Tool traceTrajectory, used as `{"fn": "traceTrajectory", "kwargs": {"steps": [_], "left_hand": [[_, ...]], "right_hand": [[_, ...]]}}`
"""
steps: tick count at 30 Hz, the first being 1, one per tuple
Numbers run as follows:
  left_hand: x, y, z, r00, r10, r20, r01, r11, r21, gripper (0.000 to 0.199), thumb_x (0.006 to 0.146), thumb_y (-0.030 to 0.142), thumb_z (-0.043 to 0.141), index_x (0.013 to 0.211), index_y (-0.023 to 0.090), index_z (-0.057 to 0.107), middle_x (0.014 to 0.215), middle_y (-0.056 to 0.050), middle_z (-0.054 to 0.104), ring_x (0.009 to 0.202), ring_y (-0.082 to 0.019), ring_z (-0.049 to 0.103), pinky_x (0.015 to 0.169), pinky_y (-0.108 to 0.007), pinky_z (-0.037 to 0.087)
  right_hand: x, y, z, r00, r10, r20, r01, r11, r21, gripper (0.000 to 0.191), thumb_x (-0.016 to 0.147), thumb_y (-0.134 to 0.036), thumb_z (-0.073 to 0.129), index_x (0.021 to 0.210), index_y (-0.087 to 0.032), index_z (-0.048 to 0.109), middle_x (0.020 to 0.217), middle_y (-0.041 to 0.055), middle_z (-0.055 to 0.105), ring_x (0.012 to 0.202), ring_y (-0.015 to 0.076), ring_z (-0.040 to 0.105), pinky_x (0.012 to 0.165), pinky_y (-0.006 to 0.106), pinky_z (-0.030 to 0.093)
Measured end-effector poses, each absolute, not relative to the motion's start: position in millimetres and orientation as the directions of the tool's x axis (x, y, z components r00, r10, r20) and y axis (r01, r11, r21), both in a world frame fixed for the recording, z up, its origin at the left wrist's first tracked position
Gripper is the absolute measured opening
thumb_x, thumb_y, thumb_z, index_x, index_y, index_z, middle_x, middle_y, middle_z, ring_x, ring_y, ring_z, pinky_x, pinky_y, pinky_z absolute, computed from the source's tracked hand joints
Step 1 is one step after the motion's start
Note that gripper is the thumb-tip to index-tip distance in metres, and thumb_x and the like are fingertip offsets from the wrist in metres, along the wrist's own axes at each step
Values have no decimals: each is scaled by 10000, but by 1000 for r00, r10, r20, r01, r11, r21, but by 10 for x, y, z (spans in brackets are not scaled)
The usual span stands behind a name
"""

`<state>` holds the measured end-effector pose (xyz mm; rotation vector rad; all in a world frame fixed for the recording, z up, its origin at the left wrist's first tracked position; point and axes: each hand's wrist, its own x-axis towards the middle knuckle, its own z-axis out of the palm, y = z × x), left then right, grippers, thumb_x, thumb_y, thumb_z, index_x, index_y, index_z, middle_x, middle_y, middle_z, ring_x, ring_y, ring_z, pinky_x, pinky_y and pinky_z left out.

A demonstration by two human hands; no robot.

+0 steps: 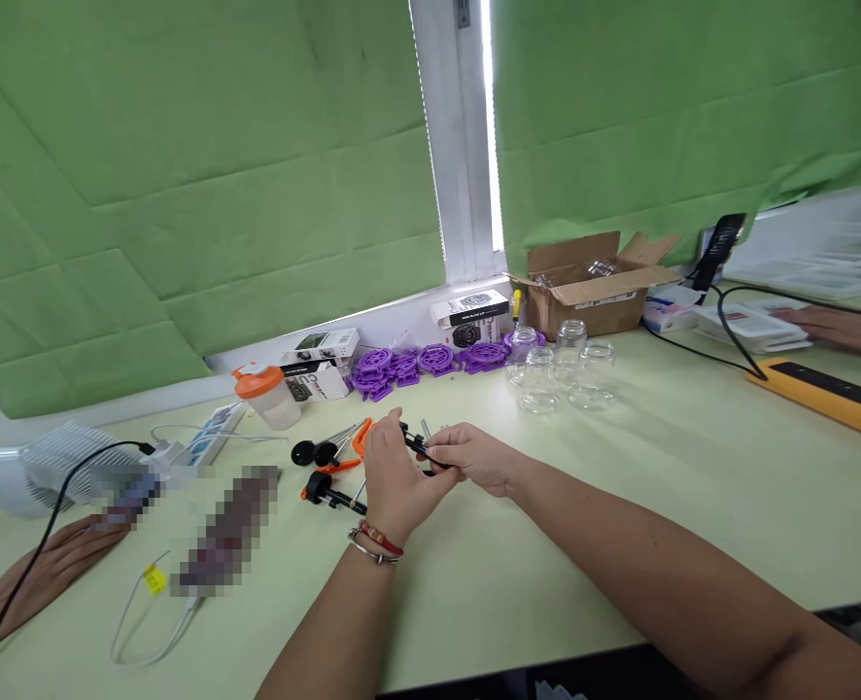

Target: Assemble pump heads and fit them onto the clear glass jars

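My left hand (396, 478), with a red bracelet and a metal bangle at the wrist, is closed round a black part (414, 442) near the middle of the table. From the right, my right hand (474, 457) pinches the same black part between thumb and fingers. The two hands touch or nearly touch, and much of the part is hidden. Just left of them lie a black rod piece with a round end (320, 488), orange clamp-like pieces (361, 437), round black pieces (303, 453) and thin metal rods.
Behind are purple wheels (436, 360), small boxes (470, 321), glass jars (539, 379) and an open carton (591, 292). An orange-lidded bottle (268, 397) and power strip (216, 433) stand left. Other people's hands rest at far left (73, 554) and far right (845, 329). Cables cross both sides.
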<state>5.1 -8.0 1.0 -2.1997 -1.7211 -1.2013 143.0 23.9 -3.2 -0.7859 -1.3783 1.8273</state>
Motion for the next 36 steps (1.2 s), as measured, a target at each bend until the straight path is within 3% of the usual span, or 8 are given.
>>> {"fn": "traceTrajectory", "kwargs": {"steps": [11,18,23,27,36], "left_hand": [[58,-97,11,-15,788,615,883,-278,378,886,502,467,732,1255,158,384,1087,-123,559,1015,-326,537,805,-459,460],[34,-55,-36,74,778,624,902,-319,292,807,548,507,723,1203,150,415,1088,-144,564,1044,-337,528,820,-467,454],[-21,-16,-59,154,784,601,879,-386,278,800,579,584,702,1201,172,414,1110,-135,565,1049,-329,535,859,-476,439],[-17,-19,-50,178,779,601,874,-406,268,781,598,597,687,1197,177,415,1122,-141,563,1050,-328,536,858,-476,440],[110,-86,-30,72,753,654,912,-315,263,672,593,450,677,1147,167,421,1040,-124,559,996,-319,542,785,-453,467]], "right_hand": [[1448,264,-36,-572,818,-57,-165,-183,-969,242,649,-353,686,688,-119,637,531,-19,524,472,69,366,484,239,224],[1464,288,-80,-566,823,-46,-175,-175,-969,243,637,-341,706,610,-124,600,534,-12,541,493,76,418,509,235,303],[1505,318,-107,-603,798,-8,-171,-139,-975,235,683,-338,675,615,-125,602,471,-39,505,405,45,315,488,237,285],[1533,329,-83,-584,811,-5,-157,-120,-980,247,680,-339,681,609,-112,615,514,-11,549,448,61,386,521,242,310],[1507,309,-51,-560,827,-49,-146,-157,-977,252,654,-351,696,627,-107,642,572,44,636,532,108,514,567,250,355]]}}
